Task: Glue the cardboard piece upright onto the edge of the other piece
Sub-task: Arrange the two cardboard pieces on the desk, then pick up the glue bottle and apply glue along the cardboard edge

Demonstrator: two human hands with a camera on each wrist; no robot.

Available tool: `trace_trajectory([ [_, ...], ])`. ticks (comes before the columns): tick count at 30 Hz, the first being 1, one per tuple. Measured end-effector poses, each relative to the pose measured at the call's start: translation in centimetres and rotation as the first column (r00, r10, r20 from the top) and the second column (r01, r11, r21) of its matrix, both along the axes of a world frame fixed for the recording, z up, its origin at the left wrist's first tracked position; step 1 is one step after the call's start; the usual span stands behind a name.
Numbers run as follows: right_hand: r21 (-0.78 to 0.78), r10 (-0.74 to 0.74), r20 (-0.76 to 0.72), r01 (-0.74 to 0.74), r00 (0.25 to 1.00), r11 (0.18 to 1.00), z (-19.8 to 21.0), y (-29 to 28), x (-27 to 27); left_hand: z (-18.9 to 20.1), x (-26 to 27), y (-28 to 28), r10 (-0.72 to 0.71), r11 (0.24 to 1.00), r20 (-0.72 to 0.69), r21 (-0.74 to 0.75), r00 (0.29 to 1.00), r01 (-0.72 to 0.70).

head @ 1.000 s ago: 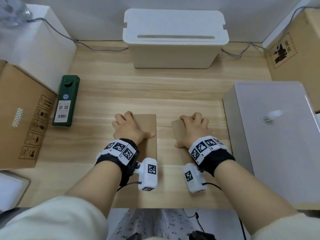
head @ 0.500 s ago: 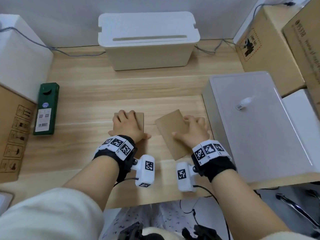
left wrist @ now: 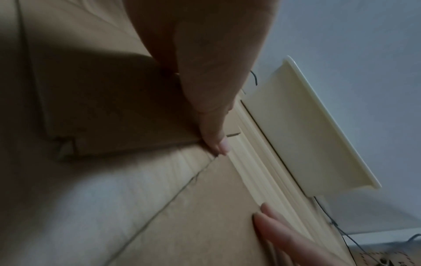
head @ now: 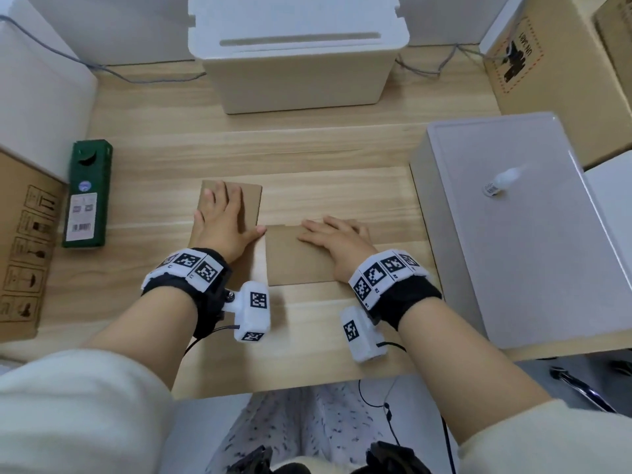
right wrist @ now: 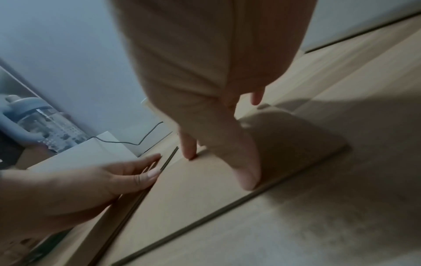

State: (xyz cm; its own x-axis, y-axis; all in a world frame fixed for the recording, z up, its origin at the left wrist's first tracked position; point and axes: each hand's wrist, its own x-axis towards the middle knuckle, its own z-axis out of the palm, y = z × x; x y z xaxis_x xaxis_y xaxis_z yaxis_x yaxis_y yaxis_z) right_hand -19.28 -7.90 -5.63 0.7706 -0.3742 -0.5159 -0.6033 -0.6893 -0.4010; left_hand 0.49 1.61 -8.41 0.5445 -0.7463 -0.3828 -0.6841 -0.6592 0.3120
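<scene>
I am judging this to be the lining-up step, before any glue is going on: both cardboard pieces are lying flat on the desk (head: pixel 307 159) and I am pressing one under each hand. My left hand (head: pixel 224 227) is lying spread on the left cardboard piece (head: pixel 251 203), fingers straight and gripping nothing, with the thumb reaching out to that piece's right edge. My right hand (head: pixel 337 242) is resting flat on the right cardboard piece (head: pixel 294 258), fingers (head: pixel 316 225) extended along its far edge, also holding nothing.

The two pieces are sitting just beside each other; the right one's left edge is running close along the left one's right edge, and in the right wrist view a narrow dark seam is showing between them, so I cannot tell whether they are touching.

What I take to be the glue, a small white bottle (head: pixel 502 179), is lying on its side on the grey box (head: pixel 513 251) to my right, well apart from both hands. The next move, as I am reading it, is calling for my right hand to be leaving its piece and fetching that bottle while my left is pinning the base piece, then running glue along the edge and standing the other piece upright on it.
</scene>
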Motion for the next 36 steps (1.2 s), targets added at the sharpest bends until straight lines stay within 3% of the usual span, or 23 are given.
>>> trace_trajectory([
  [3,0.019,-0.066,-0.021,0.066,0.998,0.998,0.6,0.0,0.2,1.1,-0.5,-0.3,0.003,1.000,-0.018,-0.018,1.000,-0.004],
  [4,0.057,-0.193,0.027,0.191,0.981,0.980,1.1,0.0,0.2,1.7,-1.0,-0.4,0.009,0.999,-0.030,-0.044,0.999,-0.011],
  [5,0.139,-0.388,0.125,0.371,0.913,0.918,1.9,-0.2,0.1,2.3,-1.4,-0.5,0.008,0.997,-0.050,-0.082,0.999,-0.012],
  [6,0.295,-0.609,0.239,0.541,0.756,0.787,2.9,-0.6,-0.2,2.8,-2.0,-0.8,0.003,0.992,-0.081,-0.127,0.997,-0.013],
  [7,0.510,-0.795,0.309,0.615,0.521,0.601,3.9,-0.9,-0.7,3.3,-2.6,-0.9,0.001,0.984,-0.127,-0.174,0.992,-0.023],
  [8,0.705,-0.919,0.288,0.590,0.269,0.394,5.0,-1.3,-1.4,3.6,-3.3,-1.1,0.002,0.974,-0.185,-0.223,0.983,-0.044],
  [9,0.850,-0.981,0.184,0.491,0.065,0.192,5.9,-1.6,-2.1,3.8,-4.0,-1.4,0.002,0.962,-0.247,-0.265,0.969,-0.070],
  [10,0.944,-0.996,0.039,0.329,-0.078,0.011,6.6,-1.8,-2.9,3.9,-4.7,-1.6,0.003,0.951,-0.307,-0.293,0.952,-0.097],
  [11,0.982,-0.981,-0.109,0.133,-0.161,-0.131,7.2,-2.1,-3.7,3.9,-5.5,-1.9,0.000,0.943,-0.355,-0.311,0.935,-0.118],
  [12,0.973,-0.953,-0.230,-0.048,-0.197,-0.225,7.5,-2.4,-4.5,3.9,-6.2,-2.2,0.000,0.938,-0.386,-0.320,0.922,-0.134],
  [14,0.889,-0.887,-0.399,-0.334,-0.233,-0.313,7.8,-3.0,-5.6,3.5,-7.1,-2.5,0.000,0.932,-0.425,-0.328,0.905,-0.154],
  [17,0.714,-0.780,-0.572,-0.623,-0.254,-0.320,7.2,-4.3,-7.2,2.6,-8.0,-2.7,-0.004,0.937,-0.463,-0.313,0.886,-0.159],
  [20,0.515,-0.692,-0.691,-0.813,-0.208,-0.270,5.6,-5.7,-8.2,1.9,-8.2,-2.5,0.014,0.950,-0.458,-0.272,0.889,-0.155],
  [22,0.465,-0.653,-0.730,-0.846,-0.201,-0.260,5.4,-6.4,-8.6,1.7,-8.2,-2.4,0.031,0.954,-0.448,-0.253,0.893,-0.160],
  [26,0.452,-0.539,-0.815,-0.815,-0.212,-0.362,6.0,-8.2,-9.1,1.6,-8.3,-2.3,0.050,0.962,-0.421,-0.225,0.906,-0.158],
  [29,0.388,-0.440,-0.874,-0.842,-0.207,-0.375,6.0,-9.1,-9.3,1.7,-8.4,-2.3,0.050,0.966,-0.409,-0.212,0.911,-0.148],
  [31,0.416,-0.402,-0.880,-0.819,-0.254,-0.394,6.3,-9.3,-9.4,1.9,-8.5,-2.3,0.053,0.963,-0.405,-0.222,0.913,-0.155],
  [33,0.454,-0.418,-0.863,-0.798,-0.284,-0.396,6.5,-9.6,-9.3,2.1,-8.6,-2.4,0.027,0.961,-0.410,-0.239,0.912,-0.136],
  [36,0.574,-0.552,-0.772,-0.718,-0.315,-0.393,7.0,-9.2,-8.3,2.2,-9.2,-2.1,-0.084,0.984,-0.366,-0.178,0.927,0.018],
])
